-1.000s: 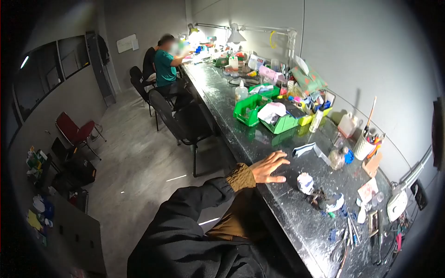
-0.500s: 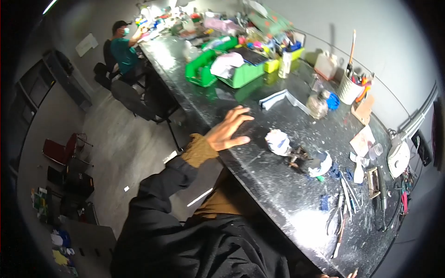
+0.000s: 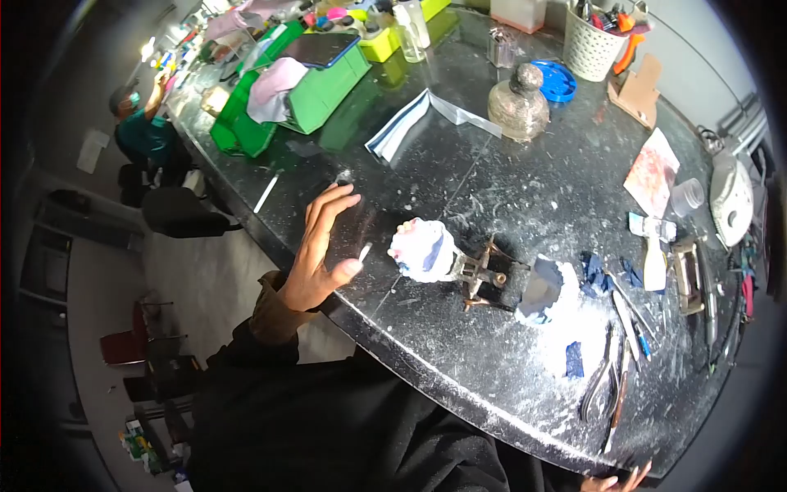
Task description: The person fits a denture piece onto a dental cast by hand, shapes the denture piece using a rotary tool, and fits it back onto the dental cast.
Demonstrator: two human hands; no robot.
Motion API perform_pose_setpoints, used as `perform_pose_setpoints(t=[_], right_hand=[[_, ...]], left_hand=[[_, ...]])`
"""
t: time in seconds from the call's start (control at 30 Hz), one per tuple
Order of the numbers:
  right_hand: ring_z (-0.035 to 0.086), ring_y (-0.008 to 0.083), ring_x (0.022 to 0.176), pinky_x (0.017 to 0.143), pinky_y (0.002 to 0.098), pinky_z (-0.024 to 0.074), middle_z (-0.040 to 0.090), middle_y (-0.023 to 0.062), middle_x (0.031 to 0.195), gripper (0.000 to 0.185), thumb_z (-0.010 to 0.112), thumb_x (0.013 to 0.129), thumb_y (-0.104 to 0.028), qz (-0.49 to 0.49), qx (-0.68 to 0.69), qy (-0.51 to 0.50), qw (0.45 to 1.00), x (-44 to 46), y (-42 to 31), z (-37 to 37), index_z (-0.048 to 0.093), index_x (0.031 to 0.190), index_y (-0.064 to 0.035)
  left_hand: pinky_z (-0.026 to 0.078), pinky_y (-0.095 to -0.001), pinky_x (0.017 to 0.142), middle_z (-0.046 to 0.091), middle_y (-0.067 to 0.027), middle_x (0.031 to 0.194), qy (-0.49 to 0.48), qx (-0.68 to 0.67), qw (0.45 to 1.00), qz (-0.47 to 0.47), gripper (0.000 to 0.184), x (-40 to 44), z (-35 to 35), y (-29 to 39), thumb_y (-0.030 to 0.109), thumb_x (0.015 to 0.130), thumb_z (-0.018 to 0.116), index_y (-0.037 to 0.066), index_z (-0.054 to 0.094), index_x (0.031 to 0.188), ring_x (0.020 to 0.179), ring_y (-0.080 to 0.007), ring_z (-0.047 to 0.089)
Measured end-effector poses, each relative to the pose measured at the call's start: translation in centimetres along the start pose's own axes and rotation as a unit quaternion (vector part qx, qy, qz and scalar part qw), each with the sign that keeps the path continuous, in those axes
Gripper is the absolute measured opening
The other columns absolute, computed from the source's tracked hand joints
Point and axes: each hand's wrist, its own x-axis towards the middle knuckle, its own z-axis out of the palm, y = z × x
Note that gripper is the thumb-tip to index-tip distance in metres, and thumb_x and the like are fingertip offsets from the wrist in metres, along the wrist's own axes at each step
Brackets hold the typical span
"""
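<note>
My left hand (image 3: 316, 250) is held over the bench's front edge with its fingers apart and nothing in them. Close to its thumb is a small white sliver (image 3: 366, 252). To the right of this hand lies a dental articulator (image 3: 489, 279), opened out flat. One end carries a white plaster cast (image 3: 425, 250) with pinkish and blue patches; at the other end is white plaster with a grey face (image 3: 543, 289). At the bottom edge, my right hand (image 3: 615, 481) shows only its fingers, stretched out by the bench edge and apparently holding nothing.
Pliers (image 3: 602, 377), thin hand tools (image 3: 630, 326) and blue scraps (image 3: 574, 359) lie to the right. Farther back stand a glass burner-like jar (image 3: 519, 108), a folded strip (image 3: 402, 127), green bins (image 3: 328, 90) and a white tool cup (image 3: 590, 45). A co-worker (image 3: 146, 131) sits at the far left.
My view has tipped down and come closer to the bench, so the articulator appears larger. The left hand stays open near the edge, and more of the right hand's fingers shows.
</note>
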Motion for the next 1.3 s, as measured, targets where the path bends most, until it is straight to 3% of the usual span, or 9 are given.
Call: perform_pose_setpoints(t=[0.2, 0.23, 0.43, 0.57, 0.77, 0.9, 0.97, 1.03, 1.3], right_hand=[[0.061, 0.0373, 0.070, 0.056, 0.0472, 0.0525, 0.058, 0.0151, 0.075, 0.035, 0.044, 0.096, -0.029, -0.071, -0.123, -0.092, 0.986, -0.1, -0.3, -1.5, 0.044, 0.124, -0.0081], [0.054, 0.0416, 0.106, 0.093, 0.0471, 0.0388, 0.055, 0.0301, 0.114, 0.058, 0.031, 0.092, -0.039, 0.172, -0.074, -0.109, 0.976, -1.3, -1.3, -2.6, 0.055, 0.111, 0.0096], [0.058, 0.0430, 0.095, 0.088, 0.0466, 0.0436, 0.060, 0.0288, 0.095, 0.044, 0.029, 0.087, -0.018, 0.104, -0.061, -0.095, 0.988, -2.2, -0.4, -2.9, 0.058, 0.093, 0.0146], [0.052, 0.0384, 0.108, 0.095, 0.0444, 0.0371, 0.053, 0.0297, 0.117, 0.058, 0.033, 0.089, -0.041, 0.173, -0.078, -0.152, 0.970, -2.8, -0.7, -4.1, 0.057, 0.108, 0.0082], [0.054, 0.0365, 0.101, 0.091, 0.0432, 0.0394, 0.057, 0.0295, 0.106, 0.036, 0.034, 0.086, -0.017, 0.196, -0.205, -0.181, 0.942, 1.9, -3.7, -2.1, 0.059, 0.094, 0.0084], [0.055, 0.0364, 0.090, 0.083, 0.0420, 0.0447, 0.058, 0.0262, 0.094, 0.029, 0.037, 0.080, -0.012, 0.155, -0.030, 0.000, 0.987, 4.3, -8.0, 0.5, 0.056, 0.084, 0.0092], [0.055, 0.0333, 0.084, 0.072, 0.0411, 0.0484, 0.055, 0.0202, 0.086, 0.024, 0.041, 0.077, -0.017, 0.088, 0.074, -0.108, 0.987, 8.2, -11.6, 1.8, 0.054, 0.080, 0.0032], [0.050, 0.0347, 0.096, 0.084, 0.0442, 0.0393, 0.053, 0.0233, 0.102, 0.029, 0.049, 0.079, -0.022, 0.244, 0.157, -0.262, 0.920, 12.1, -16.0, 2.4, 0.053, 0.090, 0.0045], [0.055, 0.0262, 0.101, 0.081, 0.0344, 0.0463, 0.058, 0.0185, 0.111, 0.052, 0.069, 0.079, -0.021, 0.462, 0.492, -0.144, 0.724, 16.0, -17.9, 9.5, 0.052, 0.120, 0.0053]], left_hand=[[0.032, -0.0400, 0.100, 0.045, -0.0144, 0.125, -0.033, -0.064, 0.997, 0.036, 0.087, 1.4, 2.9, 3.6, 0.032, 0.060, 0.082, 0.002, 0.040, 0.129, 0.118, -0.0295, 0.041], [0.033, -0.0399, 0.099, 0.047, -0.0135, 0.122, -0.029, -0.058, 0.997, 0.040, 0.086, 1.7, 3.3, 3.8, 0.030, 0.059, 0.083, 0.003, 0.041, 0.128, 0.116, -0.0290, 0.042], [0.045, -0.0272, 0.080, 0.056, -0.0051, 0.094, 0.022, -0.192, 0.981, -0.027, 0.054, 2.4, 4.9, 4.6, 0.015, 0.058, 0.083, 0.001, 0.056, 0.103, 0.089, -0.0131, 0.055], [0.049, -0.0290, 0.085, 0.055, -0.0095, 0.108, 0.029, -0.297, 0.955, -0.007, 0.062, 1.8, 4.2, 6.1, 0.004, 0.058, 0.082, 0.000, 0.049, 0.110, 0.096, -0.0161, 0.058], [0.050, -0.0359, 0.087, 0.057, -0.0169, 0.112, -0.032, -0.411, 0.910, 0.040, 0.059, 0.9, 4.3, 8.4, -0.002, 0.067, 0.067, 0.003, 0.038, 0.118, 0.101, -0.0225, 0.060], [0.044, -0.0344, 0.093, 0.056, -0.0145, 0.112, -0.151, -0.398, 0.897, 0.117, 0.064, 1.3, 3.8, 8.8, -0.002, 0.071, 0.063, 0.002, 0.034, 0.128, 0.107, -0.0211, 0.056], [0.039, -0.0338, 0.097, 0.051, -0.0122, 0.117, -0.223, -0.423, 0.871, 0.111, 0.067, 1.6, 3.8, 9.9, -0.001, 0.073, 0.060, 0.000, 0.030, 0.132, 0.113, -0.0201, 0.052], [0.037, -0.0332, 0.099, 0.048, -0.0114, 0.120, -0.286, -0.454, 0.838, 0.105, 0.068, 2.0, 4.5, 10.8, 0.000, 0.074, 0.058, 0.000, 0.027, 0.134, 0.114, -0.0196, 0.050], [0.031, -0.0329, 0.100, 0.043, -0.0178, 0.121, -0.370, -0.483, 0.789, 0.086, 0.074, 0.6, 6.3, 14.6, -0.013, 0.069, 0.045, 0.005, 0.009, 0.130, 0.119, -0.0200, 0.042]])
